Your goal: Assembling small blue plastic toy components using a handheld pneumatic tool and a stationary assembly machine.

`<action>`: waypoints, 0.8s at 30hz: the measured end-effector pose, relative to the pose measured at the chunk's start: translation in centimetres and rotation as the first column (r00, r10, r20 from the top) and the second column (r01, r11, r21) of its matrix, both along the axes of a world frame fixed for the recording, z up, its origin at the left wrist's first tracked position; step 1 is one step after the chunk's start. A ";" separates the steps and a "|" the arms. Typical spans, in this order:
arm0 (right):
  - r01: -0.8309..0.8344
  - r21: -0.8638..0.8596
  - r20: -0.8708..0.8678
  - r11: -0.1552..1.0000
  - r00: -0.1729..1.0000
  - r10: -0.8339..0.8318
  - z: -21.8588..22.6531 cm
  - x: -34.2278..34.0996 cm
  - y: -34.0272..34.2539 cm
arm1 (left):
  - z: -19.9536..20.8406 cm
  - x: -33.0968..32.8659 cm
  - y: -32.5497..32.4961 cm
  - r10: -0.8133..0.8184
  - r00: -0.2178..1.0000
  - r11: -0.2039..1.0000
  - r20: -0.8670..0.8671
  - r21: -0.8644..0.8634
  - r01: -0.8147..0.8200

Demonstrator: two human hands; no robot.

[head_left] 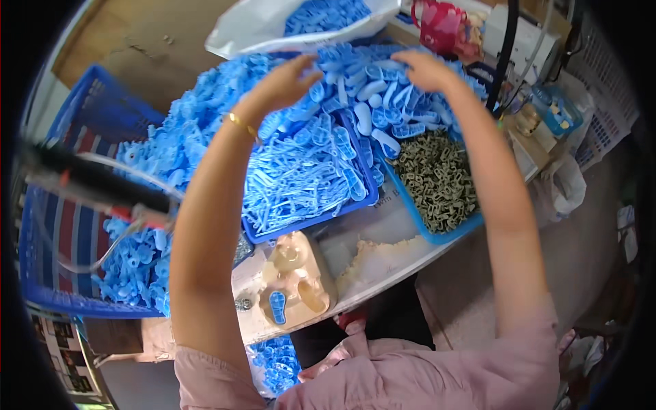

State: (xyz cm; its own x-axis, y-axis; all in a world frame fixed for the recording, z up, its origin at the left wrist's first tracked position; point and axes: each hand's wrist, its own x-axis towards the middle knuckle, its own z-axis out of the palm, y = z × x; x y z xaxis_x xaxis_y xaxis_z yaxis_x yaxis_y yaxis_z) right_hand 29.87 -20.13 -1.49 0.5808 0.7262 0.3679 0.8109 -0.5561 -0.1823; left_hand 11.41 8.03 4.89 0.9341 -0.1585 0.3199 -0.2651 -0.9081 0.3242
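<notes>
Both of my arms reach forward over a heap of blue plastic parts (383,89). My left hand (288,83) hovers at the left of the heap's far part, its fingers apart and no part visible in them. My right hand (422,71) is at the heap's far right, fingers stretched toward the left and touching or just above the pieces; contact is hard to tell. Between the arms, a blue tray (314,227) holds thin light-blue sticks (294,181) and sole-shaped pieces (344,143). A tan moulded block (321,270) nearer me carries one blue sole-shaped piece (277,307).
A light-blue tray (437,238) of small olive-green parts (437,181) sits right of centre. Blue basket (41,287) and a blurred black tool (96,181) are at left. Behind the heap lies a white sack (246,31); a dark pole (506,55) stands at right.
</notes>
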 end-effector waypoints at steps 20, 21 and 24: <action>0.049 0.226 0.217 0.973 0.971 -0.099 -3.4 -1.7 5.8 | -1.5 -40.8 -11.2 0.418 0.873 0.890 0.250 -0.307 -0.338; 0.045 0.275 0.192 0.960 0.976 -0.100 -4.0 1.1 4.5 | -2.8 -41.8 -11.4 0.457 0.859 0.860 0.229 -0.358 -0.362; 0.094 0.152 0.231 0.984 0.965 -0.127 -4.2 1.8 4.6 | -6.0 -46.3 -12.3 0.573 0.812 0.747 0.111 -0.477 -0.463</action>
